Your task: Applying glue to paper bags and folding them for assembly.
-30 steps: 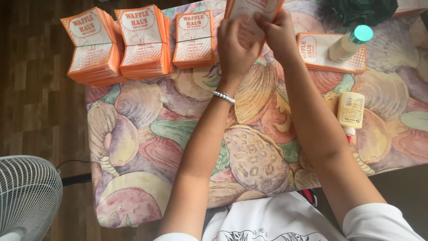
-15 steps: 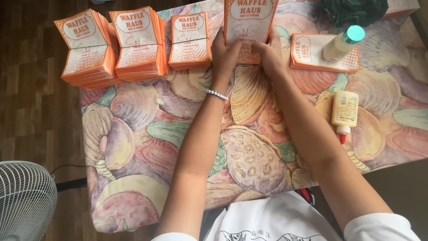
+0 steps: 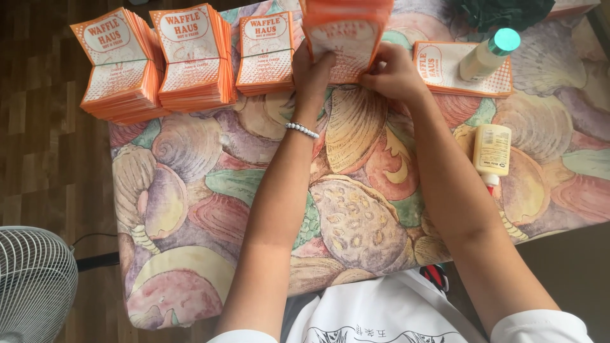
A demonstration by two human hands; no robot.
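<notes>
Left hand (image 3: 312,71): closed on left edge of orange paper sleeve bundle (image 3: 346,35), held upright at far middle of bench (image 3: 356,209). Right hand (image 3: 393,75): closed on bundle's right lower corner. White bead bracelet (image 3: 302,130) on left wrist.

Head view, other items: three sleeve stacks (image 3: 190,60) lined at far left; flat sleeve pile (image 3: 445,67) at right, teal-capped bottle (image 3: 489,54) lying on it; cream glue bottle (image 3: 492,152) near right forearm; white fan (image 3: 32,286) on floor.

Step, judged: squaring bundle edges. Next move calls for even two-sided grip, level set-down beside third stack.
</notes>
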